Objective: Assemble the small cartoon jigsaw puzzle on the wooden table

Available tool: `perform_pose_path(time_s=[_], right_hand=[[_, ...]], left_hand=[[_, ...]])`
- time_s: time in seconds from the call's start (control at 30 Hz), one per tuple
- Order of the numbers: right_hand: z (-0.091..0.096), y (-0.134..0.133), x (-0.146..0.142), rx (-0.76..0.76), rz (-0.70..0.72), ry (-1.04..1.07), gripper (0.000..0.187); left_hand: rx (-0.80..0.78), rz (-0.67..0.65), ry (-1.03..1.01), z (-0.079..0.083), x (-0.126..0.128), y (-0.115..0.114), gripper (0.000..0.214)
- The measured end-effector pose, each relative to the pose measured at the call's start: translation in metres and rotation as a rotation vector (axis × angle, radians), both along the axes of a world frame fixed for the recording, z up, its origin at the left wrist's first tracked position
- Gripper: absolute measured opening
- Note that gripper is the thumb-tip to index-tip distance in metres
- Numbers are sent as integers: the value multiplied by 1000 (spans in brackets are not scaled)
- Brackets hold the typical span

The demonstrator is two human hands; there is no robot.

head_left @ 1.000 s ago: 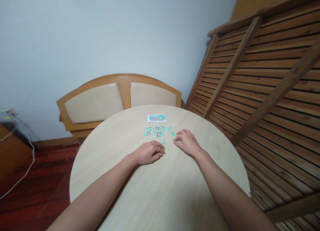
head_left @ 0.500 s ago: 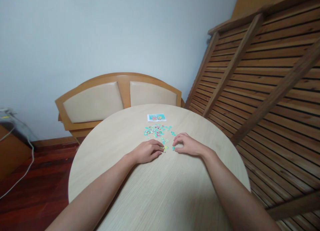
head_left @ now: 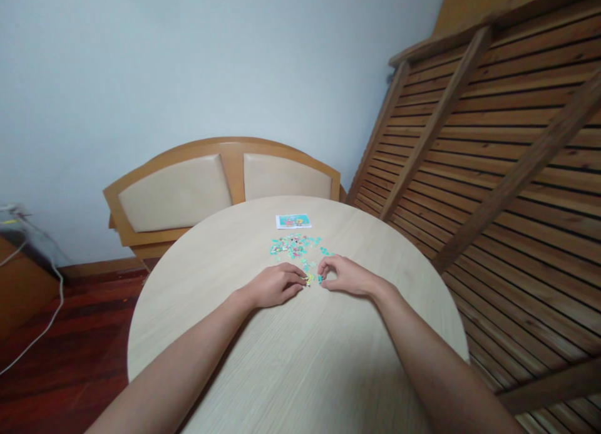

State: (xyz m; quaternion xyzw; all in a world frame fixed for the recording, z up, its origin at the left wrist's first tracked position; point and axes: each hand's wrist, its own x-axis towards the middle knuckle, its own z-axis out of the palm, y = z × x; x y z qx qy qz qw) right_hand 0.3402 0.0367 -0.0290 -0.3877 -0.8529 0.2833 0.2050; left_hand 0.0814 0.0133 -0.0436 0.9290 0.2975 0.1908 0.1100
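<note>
On the round table, small jigsaw pieces (head_left: pixel 292 245) lie in a loose pile, mostly teal with some pink and white. Nearer to me is a small group of yellow jigsaw pieces (head_left: pixel 308 277). The bent fingertips and thumb of my left hand (head_left: pixel 276 285) grip its left edge; the fingers partly cover it. Just to the right, my right hand (head_left: pixel 346 275) pinches a teal jigsaw piece (head_left: pixel 320 279) between thumb and forefinger, close to the tabletop and apart from the yellow group.
A picture card (head_left: pixel 293 221) with cartoon figures on teal lies behind the pile. Beyond the pale wooden table (head_left: pixel 225 371) stands a padded headboard (head_left: pixel 178 193). A slatted wooden frame (head_left: pixel 507 190) leans at the right. A white cable (head_left: pixel 61 290) hangs at the left.
My right hand has moved a little left, toward the yellow group, and its fingers have closed on the teal jigsaw piece. My left hand has stayed nearly still.
</note>
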Motion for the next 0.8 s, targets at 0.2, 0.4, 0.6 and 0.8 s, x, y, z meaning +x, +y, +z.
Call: perform_pose_path(time_s=[0.2, 0.4, 0.6, 0.8], right_hand=[[-3, 1, -5, -107, -16, 197, 19], [-2, -4, -23, -253, -60, 392, 36], [-5, -9, -33, -386, -9, 456, 42], [-7, -12, -34, -348, 45, 363, 35]], left_hand=[[-6, 10, -47, 2, 2, -1, 27], [-165, 239, -268, 6, 13, -5, 24], [-395, 275, -519, -1, 19, 1, 35], [-471, 272, -658, -6, 20, 7, 34]])
